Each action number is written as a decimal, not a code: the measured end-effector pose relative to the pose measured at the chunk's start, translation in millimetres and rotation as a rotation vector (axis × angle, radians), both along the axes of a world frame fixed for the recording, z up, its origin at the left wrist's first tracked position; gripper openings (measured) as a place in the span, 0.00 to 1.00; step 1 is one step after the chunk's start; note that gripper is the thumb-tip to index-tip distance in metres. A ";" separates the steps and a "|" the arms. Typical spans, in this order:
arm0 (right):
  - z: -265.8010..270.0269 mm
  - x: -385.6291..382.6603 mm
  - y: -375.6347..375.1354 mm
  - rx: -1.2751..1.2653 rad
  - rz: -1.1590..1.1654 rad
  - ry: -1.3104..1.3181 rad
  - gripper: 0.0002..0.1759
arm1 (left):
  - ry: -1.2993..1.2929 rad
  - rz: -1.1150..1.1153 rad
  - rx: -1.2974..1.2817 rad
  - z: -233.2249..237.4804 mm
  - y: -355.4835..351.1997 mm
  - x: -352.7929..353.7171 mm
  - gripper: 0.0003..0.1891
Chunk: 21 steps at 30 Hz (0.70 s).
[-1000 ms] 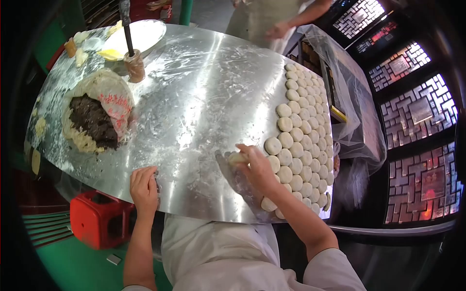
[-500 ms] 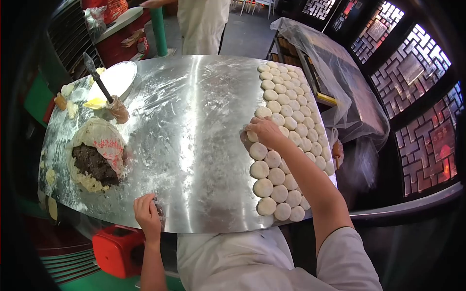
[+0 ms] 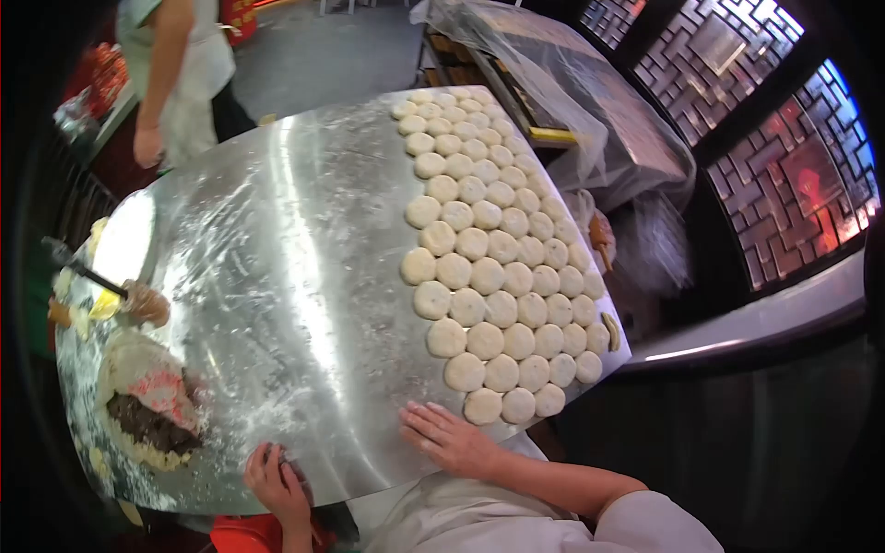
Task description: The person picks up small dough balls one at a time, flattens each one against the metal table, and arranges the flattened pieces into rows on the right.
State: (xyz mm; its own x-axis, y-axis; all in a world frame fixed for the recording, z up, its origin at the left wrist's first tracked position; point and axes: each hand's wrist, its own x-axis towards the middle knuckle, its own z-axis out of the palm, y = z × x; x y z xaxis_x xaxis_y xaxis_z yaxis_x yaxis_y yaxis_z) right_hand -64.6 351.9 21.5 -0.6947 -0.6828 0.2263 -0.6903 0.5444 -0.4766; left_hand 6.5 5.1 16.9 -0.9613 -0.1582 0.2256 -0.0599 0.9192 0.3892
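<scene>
Right hand (image 3: 449, 442) laid flat on the steel counter (image 3: 304, 276), its fingers (image 3: 422, 419) spread wide and holding nothing; the nearest of the flattened dough discs (image 3: 502, 276) lies just beyond the fingertips, slightly to their right and apart from them; from there the discs run away from the fingers in close rows, touching one another, to the counter's far edge. Left hand (image 3: 277, 484) at the near edge, left of the spread fingers; its own fingers are curled, and we cannot tell whether they grip anything. Farther left of those fingers we see a mound of dark filling (image 3: 147, 426) on dough, and beyond it a jar (image 3: 147, 304) with a tool standing in it. We judge the laying-out well advanced: the rows are many, yet filling and dough lie unused. Another person (image 3: 175, 74) stands past the far edge.
</scene>
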 end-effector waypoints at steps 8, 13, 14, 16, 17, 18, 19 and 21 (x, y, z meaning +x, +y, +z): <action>-1.6 -3.4 4.8 -0.043 0.019 -0.064 0.26 | -0.085 -0.002 -0.098 -7.0 -8.9 7.6 0.19; -7.4 -1.4 1.7 -0.124 -0.031 -0.057 0.26 | -0.063 -0.013 -0.138 -6.6 -7.8 8.7 0.19; -7.3 -1.9 1.3 -0.129 -0.016 -0.065 0.26 | -0.045 -0.026 -0.184 -6.0 -8.5 7.1 0.19; -3.8 -4.4 2.3 -0.113 -0.019 -0.032 0.26 | -0.033 0.000 -0.148 -6.6 -1.4 4.1 0.18; -5.6 -2.1 2.7 -0.124 -0.038 -0.037 0.25 | -0.005 0.007 -0.112 -3.5 0.1 2.5 0.18; -8.5 -1.3 2.1 -0.142 -0.048 -0.032 0.25 | 0.031 -0.011 -0.102 -6.5 -0.5 1.8 0.18; -10.0 -2.6 2.4 -0.171 -0.014 -0.027 0.25 | 0.075 -0.017 -0.101 -11.0 -2.0 0.6 0.18; -14.7 -0.1 0.2 -0.179 -0.084 0.019 0.25 | 0.118 -0.027 -0.094 -0.4 8.0 -3.3 0.17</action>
State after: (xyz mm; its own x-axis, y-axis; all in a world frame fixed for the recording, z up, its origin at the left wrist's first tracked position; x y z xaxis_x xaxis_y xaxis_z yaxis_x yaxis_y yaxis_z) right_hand -64.6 352.1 6.8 -0.7421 -0.5701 0.3525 -0.6557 0.5086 -0.5580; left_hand 3.2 13.1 16.5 -0.9309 -0.1054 0.3498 0.0064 0.9526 0.3041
